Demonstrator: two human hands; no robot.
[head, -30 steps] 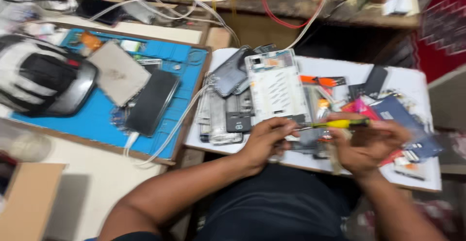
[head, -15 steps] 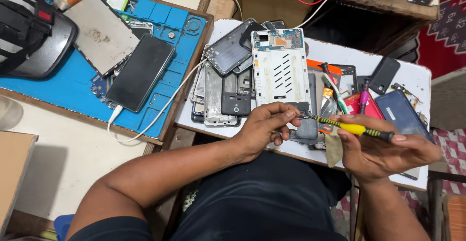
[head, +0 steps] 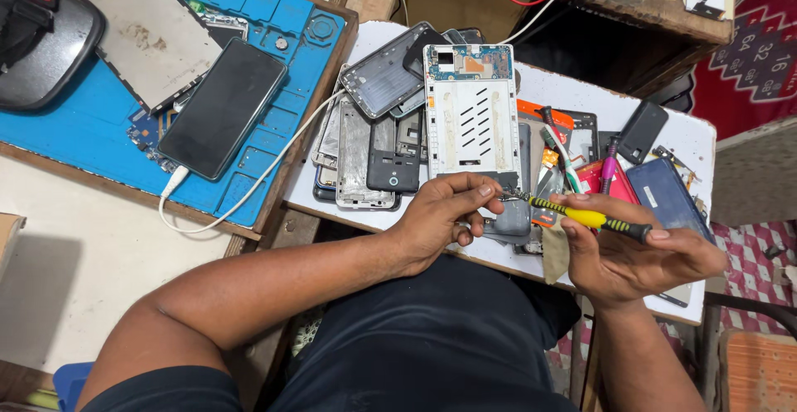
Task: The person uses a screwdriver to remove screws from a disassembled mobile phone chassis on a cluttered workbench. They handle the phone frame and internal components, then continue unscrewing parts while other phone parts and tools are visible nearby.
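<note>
Far left: dark rounded case [head: 37, 43] at the edge of the blue silicone repair mat [head: 91, 130]; on the mat a grey rectangular metal plate [head: 149, 34] and a black-screened smartphone [head: 222, 107] lying face up, a white charging cable [head: 249, 200] plugged into its lower end. Centre: small white tabletop [head: 689, 142] heaped with stripped phone housings, topmost a white perforated phone mid-frame [head: 473, 113] with circuit board showing at its upper end. Left hand [head: 440, 225] sits just below that frame, thumb and forefinger pinched together on a small dark part at the screwdriver tip (part too small to identify). Right hand [head: 635, 254] has fingers curled loosely around a yellow-and-black-handled precision screwdriver [head: 581, 215], shaft level, tip pointing left into the left hand's pinch. Compared with half a second back, both hands sit in nearly the same spot and the tip has closed onto the left fingertips; a second back the view was blurred and swinging, now steady. Judgement: work has settled into fine tip-to-part contact. Right: dark blue phone back cover [head: 668, 196], small black cover [head: 642, 130], red patterned rug [head: 747, 55]
</note>
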